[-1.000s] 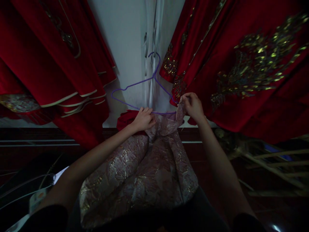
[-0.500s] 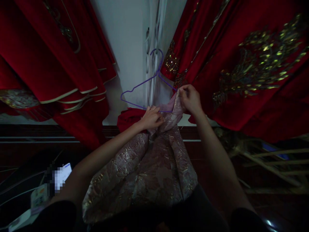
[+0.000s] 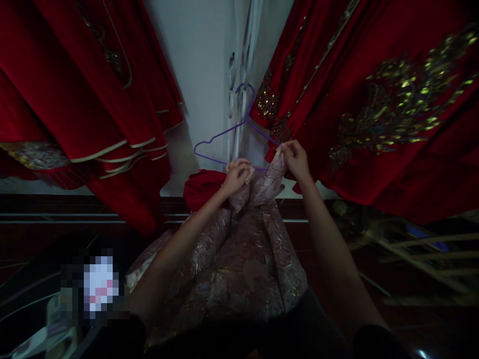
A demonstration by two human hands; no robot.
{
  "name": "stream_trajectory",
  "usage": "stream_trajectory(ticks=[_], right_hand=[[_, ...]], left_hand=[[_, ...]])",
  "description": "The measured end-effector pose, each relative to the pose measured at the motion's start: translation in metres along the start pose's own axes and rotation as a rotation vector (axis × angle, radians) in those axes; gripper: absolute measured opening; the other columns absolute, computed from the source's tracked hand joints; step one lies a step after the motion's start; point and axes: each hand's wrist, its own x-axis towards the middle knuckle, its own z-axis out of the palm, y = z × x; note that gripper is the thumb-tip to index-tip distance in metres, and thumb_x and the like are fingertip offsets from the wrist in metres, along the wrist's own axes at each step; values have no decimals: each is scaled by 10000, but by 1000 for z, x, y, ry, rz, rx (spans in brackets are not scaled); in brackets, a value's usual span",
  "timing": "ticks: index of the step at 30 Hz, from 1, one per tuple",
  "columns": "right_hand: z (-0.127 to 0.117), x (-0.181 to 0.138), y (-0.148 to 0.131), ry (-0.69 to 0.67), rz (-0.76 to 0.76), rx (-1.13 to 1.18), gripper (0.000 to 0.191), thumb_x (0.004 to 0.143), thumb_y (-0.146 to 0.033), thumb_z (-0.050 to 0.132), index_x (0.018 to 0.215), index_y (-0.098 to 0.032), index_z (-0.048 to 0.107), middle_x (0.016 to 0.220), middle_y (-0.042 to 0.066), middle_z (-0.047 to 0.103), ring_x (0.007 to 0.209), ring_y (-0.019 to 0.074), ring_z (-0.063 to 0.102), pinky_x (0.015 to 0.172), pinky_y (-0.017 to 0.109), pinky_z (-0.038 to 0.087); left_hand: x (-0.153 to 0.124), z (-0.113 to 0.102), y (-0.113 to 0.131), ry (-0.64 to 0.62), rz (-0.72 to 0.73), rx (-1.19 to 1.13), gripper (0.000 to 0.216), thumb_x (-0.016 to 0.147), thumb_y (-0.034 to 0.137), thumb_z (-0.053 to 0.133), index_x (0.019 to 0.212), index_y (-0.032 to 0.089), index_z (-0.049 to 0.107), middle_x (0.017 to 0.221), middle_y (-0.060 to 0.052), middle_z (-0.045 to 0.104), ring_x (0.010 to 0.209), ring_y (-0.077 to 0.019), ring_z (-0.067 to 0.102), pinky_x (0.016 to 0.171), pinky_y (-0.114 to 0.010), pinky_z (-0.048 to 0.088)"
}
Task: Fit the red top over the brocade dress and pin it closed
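A pinkish dress with a metallic pattern hangs down in front of me, its upper part bunched at a purple wire hanger. The hanger's hook meets a pale metal strip, and its left arm is bare. My right hand pinches the dress's upper edge near the hanger's right end. My left hand is closed on another part of that edge, below the hanger's lower bar. Part of the left fingers' hold is hidden by the fabric.
Red garments with gold sequins hang on the right, and red garments with pale trim on the left. A red cloth sits behind my left wrist. Wooden slats lie low on the right; a blurred-out bright patch is at lower left.
My left hand has risen slightly and now lifts the dress edge at the hanger's lower bar. The right hand keeps its pinch, with the fabric drawn up over the hanger's right end.
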Motion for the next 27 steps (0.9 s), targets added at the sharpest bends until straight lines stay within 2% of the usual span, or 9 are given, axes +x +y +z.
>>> stream_trajectory(ticks=[3, 4, 6, 8, 11, 15, 18, 21, 27], right_hand=[[-1, 2, -1, -7, 26, 12, 418, 820, -617, 540, 755, -206, 572, 659, -24, 548, 614, 125, 482, 615, 255, 400], [-2, 3, -2, -4, 26, 4, 423, 807, -622, 557, 741, -204, 571, 650, -27, 542, 606, 121, 471, 602, 250, 387], [-6, 4, -6, 17, 24, -20, 427, 784, -625, 587, 724, -203, 574, 650, -26, 543, 606, 118, 464, 591, 246, 368], [-8, 5, -10, 47, 33, -48, 436, 783, -630, 586, 706, -201, 570, 644, -24, 540, 604, 118, 460, 588, 246, 359], [-10, 7, -12, 63, 53, -77, 467, 799, -649, 548, 675, -199, 553, 615, -26, 519, 583, 114, 440, 578, 244, 348], [-9, 7, -12, 56, 56, -81, 476, 800, -661, 537, 681, -200, 540, 621, -28, 520, 583, 113, 437, 585, 241, 349], [-8, 6, -13, 55, 60, -85, 463, 809, -643, 542, 673, -201, 529, 611, -32, 506, 577, 112, 428, 590, 242, 347], [-7, 5, -14, 49, 73, -75, 443, 814, -617, 554, 666, -201, 527, 594, -37, 489, 566, 110, 421, 585, 242, 341], [-7, 5, -15, 46, 72, -42, 442, 805, -614, 568, 656, -201, 519, 606, -34, 502, 577, 111, 430, 592, 243, 349]], left_hand=[[2, -27, -36, 381, -281, 3, 310, 938, 346, 388, 888, 177, 643, 1068, -94, 645, 1050, -214, 548, 936, -380, 377], [3, -38, -50, 407, -338, 8, 327, 935, 376, 395, 896, 172, 647, 990, -92, 659, 986, -216, 570, 912, -375, 394], [5, -63, -76, 371, -370, 13, 358, 928, 433, 411, 914, 175, 659, 898, -75, 667, 872, -211, 594, 870, -361, 416], [7, -86, -97, 434, -340, 59, 356, 918, 441, 437, 891, 168, 664, 931, -87, 655, 917, -219, 591, 871, -343, 421], [4, -106, -121, 430, -297, 68, 340, 887, 439, 492, 860, 152, 673, 927, -87, 647, 923, -211, 594, 862, -318, 432], [-11, -108, -136, 392, -413, -129, 392, 861, 482, 496, 848, 133, 674, 806, -50, 665, 753, -166, 603, 700, -264, 458], [-19, -104, -140, 421, -472, -255, 398, 830, 505, 530, 830, 132, 670, 786, -38, 671, 734, -149, 604, 663, -241, 458], [-19, -104, -142, 437, -482, -296, 403, 813, 518, 550, 842, 136, 675, 787, -33, 670, 726, -140, 600, 651, -232, 459], [-11, -117, -151, 342, -423, -276, 427, 800, 541, 550, 849, 143, 697, 763, -42, 669, 682, -150, 581, 624, -249, 450]])
